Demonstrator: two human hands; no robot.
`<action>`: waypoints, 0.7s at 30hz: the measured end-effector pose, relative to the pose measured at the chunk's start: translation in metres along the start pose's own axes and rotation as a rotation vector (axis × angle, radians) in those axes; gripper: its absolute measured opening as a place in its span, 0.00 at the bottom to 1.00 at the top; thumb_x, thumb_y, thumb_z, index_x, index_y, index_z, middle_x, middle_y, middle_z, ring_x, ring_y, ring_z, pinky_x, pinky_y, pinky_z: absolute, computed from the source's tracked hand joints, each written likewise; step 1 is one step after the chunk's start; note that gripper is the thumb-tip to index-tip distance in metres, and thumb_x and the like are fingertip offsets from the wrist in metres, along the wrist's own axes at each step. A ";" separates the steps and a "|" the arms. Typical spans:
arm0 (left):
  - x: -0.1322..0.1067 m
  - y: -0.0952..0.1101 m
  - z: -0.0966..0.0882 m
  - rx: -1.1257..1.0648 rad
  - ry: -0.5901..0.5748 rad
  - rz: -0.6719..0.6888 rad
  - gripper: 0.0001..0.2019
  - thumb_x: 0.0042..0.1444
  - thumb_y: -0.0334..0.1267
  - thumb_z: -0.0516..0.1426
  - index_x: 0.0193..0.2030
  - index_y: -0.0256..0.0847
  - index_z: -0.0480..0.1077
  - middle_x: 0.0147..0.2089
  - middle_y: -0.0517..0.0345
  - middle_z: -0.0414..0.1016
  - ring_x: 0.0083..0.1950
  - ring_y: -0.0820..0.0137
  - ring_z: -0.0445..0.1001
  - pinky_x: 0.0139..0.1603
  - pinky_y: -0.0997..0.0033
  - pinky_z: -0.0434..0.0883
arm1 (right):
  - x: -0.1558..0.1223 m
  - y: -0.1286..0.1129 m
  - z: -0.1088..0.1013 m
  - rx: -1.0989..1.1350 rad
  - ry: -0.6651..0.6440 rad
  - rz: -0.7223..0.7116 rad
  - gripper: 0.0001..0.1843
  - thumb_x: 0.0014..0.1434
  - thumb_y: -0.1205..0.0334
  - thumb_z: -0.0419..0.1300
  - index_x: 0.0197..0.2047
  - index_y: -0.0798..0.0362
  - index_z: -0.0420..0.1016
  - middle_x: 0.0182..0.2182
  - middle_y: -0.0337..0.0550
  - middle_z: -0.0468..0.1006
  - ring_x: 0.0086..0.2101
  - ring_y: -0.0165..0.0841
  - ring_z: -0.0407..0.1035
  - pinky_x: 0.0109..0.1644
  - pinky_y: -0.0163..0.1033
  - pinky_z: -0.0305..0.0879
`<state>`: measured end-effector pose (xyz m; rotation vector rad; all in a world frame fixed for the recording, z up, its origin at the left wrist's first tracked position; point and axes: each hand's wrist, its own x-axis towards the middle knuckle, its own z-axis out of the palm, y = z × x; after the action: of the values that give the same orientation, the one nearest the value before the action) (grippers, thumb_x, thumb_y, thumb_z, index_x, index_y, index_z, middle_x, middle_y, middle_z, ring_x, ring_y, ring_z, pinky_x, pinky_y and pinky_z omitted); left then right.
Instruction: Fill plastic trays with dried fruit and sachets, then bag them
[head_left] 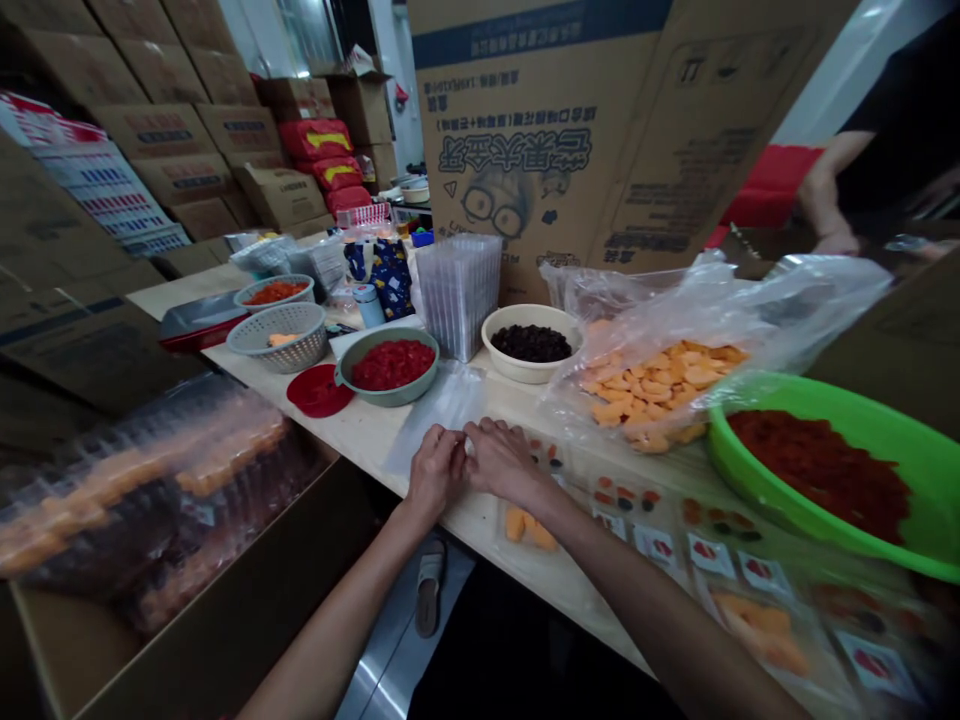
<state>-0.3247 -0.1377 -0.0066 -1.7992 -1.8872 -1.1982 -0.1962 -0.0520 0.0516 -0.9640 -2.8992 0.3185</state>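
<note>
My left hand point(433, 470) and my right hand point(501, 460) meet at the table's front edge, fingers curled together and pinching the end of a clear plastic bag point(439, 405) that lies flat on the wooden table point(360, 430). Just right of my right hand lies a clear compartment tray point(540, 500) with orange pieces and small candies in it. Several more filled trays point(720, 555) stretch along the table to the right. Behind the bag stands a grey-green bowl of red pieces point(390, 366).
A cream bowl of dark fruit point(530, 343), a plastic bag of orange slices point(660, 385) and a green basin of red bits point(832, 470) stand to the right. A stack of clear trays point(457, 290), white baskets point(281, 335) and cartons are behind. Another person's arm point(825, 200) shows far right.
</note>
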 end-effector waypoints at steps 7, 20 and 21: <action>-0.004 0.004 -0.004 -0.084 -0.105 0.178 0.16 0.61 0.21 0.47 0.36 0.40 0.73 0.58 0.48 0.67 0.57 0.66 0.72 0.46 0.70 0.76 | 0.010 0.043 0.001 -0.011 -0.045 0.266 0.18 0.56 0.69 0.56 0.51 0.54 0.72 0.44 0.54 0.80 0.45 0.42 0.74 0.44 0.42 0.64; -0.038 0.030 0.035 0.048 -0.187 -0.110 0.31 0.57 0.18 0.48 0.67 0.39 0.62 0.71 0.44 0.62 0.75 0.57 0.55 0.71 0.48 0.65 | -0.057 0.106 0.001 0.243 -0.059 0.628 0.23 0.64 0.64 0.53 0.60 0.62 0.67 0.45 0.61 0.80 0.48 0.45 0.75 0.49 0.43 0.66; -0.044 0.039 0.042 0.024 -0.247 -0.107 0.32 0.57 0.19 0.49 0.68 0.40 0.61 0.71 0.44 0.62 0.74 0.57 0.56 0.70 0.49 0.66 | -0.058 0.104 0.005 0.214 -0.099 0.651 0.23 0.63 0.65 0.53 0.60 0.62 0.67 0.44 0.62 0.80 0.48 0.47 0.75 0.48 0.44 0.67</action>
<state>-0.2663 -0.1436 -0.0486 -1.9309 -2.1470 -1.0211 -0.0896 -0.0065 0.0239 -1.8609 -2.4650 0.7057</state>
